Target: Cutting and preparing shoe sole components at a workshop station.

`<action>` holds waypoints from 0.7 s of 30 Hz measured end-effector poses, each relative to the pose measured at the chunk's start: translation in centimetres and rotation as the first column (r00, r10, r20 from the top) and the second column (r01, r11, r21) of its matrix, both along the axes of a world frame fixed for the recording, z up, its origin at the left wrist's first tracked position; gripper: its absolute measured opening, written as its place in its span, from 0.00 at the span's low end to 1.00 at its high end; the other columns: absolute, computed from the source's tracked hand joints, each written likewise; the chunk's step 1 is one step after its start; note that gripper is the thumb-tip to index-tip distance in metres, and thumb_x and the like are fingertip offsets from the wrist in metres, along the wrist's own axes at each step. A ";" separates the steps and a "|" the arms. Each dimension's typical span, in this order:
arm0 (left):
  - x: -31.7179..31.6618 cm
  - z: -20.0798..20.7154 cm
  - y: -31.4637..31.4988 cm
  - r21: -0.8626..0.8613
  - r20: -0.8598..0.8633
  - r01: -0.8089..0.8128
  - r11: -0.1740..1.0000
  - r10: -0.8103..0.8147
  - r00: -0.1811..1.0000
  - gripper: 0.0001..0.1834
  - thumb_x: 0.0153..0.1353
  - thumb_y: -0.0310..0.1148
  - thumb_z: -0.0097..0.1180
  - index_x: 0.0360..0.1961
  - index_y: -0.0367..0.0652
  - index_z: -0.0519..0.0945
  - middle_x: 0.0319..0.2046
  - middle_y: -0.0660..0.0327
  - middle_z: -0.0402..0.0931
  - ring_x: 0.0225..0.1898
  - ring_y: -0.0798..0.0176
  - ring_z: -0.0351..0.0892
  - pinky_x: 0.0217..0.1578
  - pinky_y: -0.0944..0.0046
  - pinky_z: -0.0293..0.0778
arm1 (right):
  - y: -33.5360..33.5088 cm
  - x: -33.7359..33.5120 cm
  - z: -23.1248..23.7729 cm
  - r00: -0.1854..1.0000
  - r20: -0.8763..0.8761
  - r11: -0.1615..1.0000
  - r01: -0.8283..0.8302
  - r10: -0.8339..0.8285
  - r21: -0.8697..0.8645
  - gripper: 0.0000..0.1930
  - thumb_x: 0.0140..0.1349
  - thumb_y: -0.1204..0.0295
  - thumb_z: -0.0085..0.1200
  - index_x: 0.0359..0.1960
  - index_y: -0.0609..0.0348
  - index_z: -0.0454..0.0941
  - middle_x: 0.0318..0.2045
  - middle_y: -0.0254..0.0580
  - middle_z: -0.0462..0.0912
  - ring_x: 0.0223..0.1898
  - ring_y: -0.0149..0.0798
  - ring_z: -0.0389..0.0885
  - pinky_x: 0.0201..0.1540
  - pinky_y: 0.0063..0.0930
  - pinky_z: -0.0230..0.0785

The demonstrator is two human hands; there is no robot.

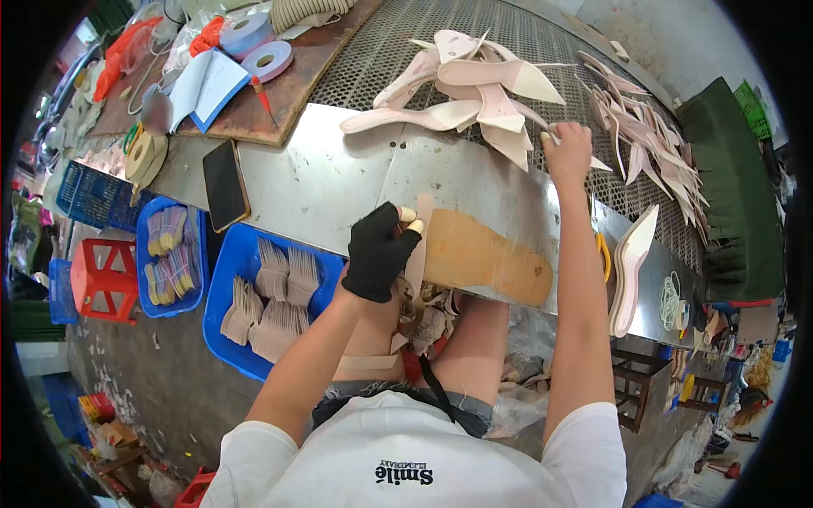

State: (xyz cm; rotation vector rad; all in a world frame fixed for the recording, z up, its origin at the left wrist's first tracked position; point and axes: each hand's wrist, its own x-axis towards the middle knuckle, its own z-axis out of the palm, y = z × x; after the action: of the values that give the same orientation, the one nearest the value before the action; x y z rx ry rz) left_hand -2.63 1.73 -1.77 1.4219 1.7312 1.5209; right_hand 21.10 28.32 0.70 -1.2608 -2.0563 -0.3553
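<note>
My left hand (385,252), in a black glove with pale covers on the fingertips, pinches a thin beige strip (415,262) at the table's front edge. Beside the strip lies a tan board (487,254) on the metal tabletop. My bare right hand (568,154) reaches to the far side, its fingers closed on the edge of a pale pointed shoe insole (542,125) at the right of a loose pile of insoles (504,78). The hand partly hides that insole. Nearer my right forearm, a neat stack of insoles (633,269) lies on the metal.
Another insole heap (648,135) sits on the mesh belt (381,51). Left are a phone (226,184), tape rolls (247,34), a screwdriver (264,100), and a blue bin (222,326) of beige pieces. Yellow-handled scissors (602,254) and a white cord coil (670,300) lie right.
</note>
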 end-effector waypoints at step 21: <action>2.2 4.8 -8.6 0.123 0.335 0.729 0.673 -0.720 0.608 0.07 0.53 0.23 0.62 0.34 0.36 0.78 0.30 0.61 0.76 0.35 0.65 0.75 0.37 0.64 0.71 | -24.3 3.5 4.1 0.856 -0.258 0.807 -0.511 0.448 -0.294 0.17 0.44 0.86 0.53 0.38 0.58 0.81 0.37 0.43 0.82 0.39 0.44 0.81 0.42 0.29 0.72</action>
State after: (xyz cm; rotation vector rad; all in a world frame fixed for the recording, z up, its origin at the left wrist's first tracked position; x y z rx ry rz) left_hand -0.47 -6.87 2.99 1.4542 0.7639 1.1668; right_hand 24.55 4.00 4.81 -0.8641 -2.2514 0.3701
